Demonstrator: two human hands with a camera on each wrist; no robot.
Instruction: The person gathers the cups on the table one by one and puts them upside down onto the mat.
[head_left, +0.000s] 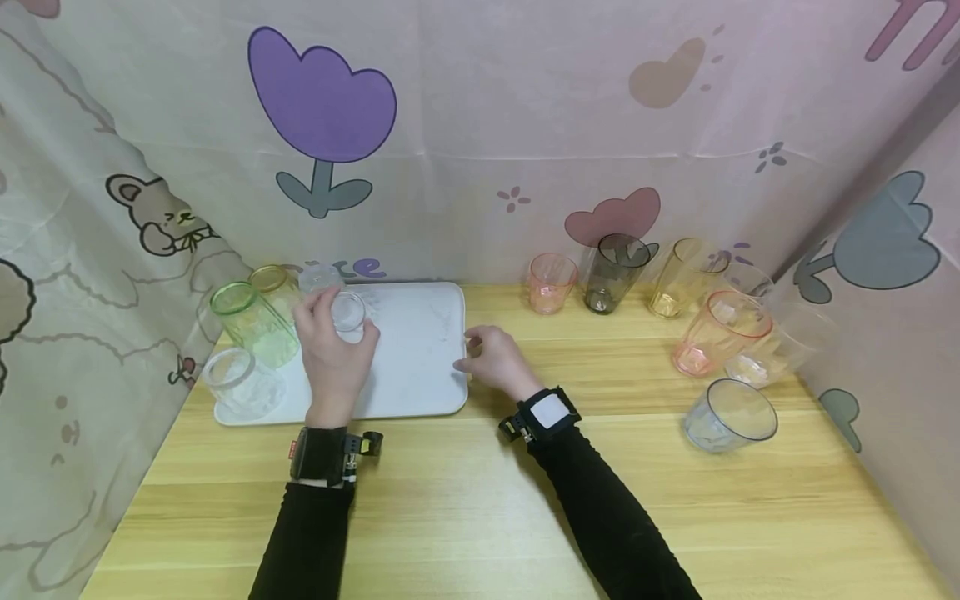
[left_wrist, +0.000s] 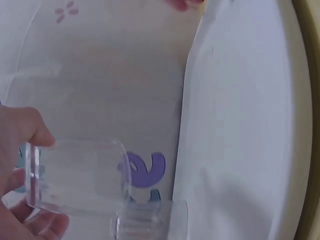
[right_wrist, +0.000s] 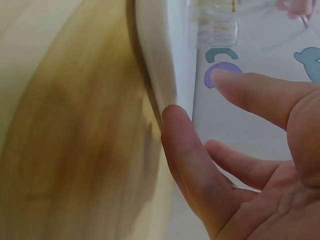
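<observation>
Nearby, green glass (head_left: pixel 257 327) beside left hand (head_left: pixel 333 360), clear cup (head_left: pixel 348 312) in its grip over tray (head_left: pixel 416 350), right hand (head_left: pixel 495 360) loosely spread at tray's edge

I note a pale printed cloth (head_left: pixel 465 83) behind the wood-grain counter (head_left: pixel 450 508). Prints: purple tulip (head_left: pixel 330 108), bear (head_left: pixel 171 218) lower left, beige heart (head_left: pixel 667 77), blue-grey flower (head_left: pixel 885 233) far right.

Letters "ce" (head_left: pixel 368 268), purple "e", on patterned cloth (head_left: pixel 465 92)
</observation>
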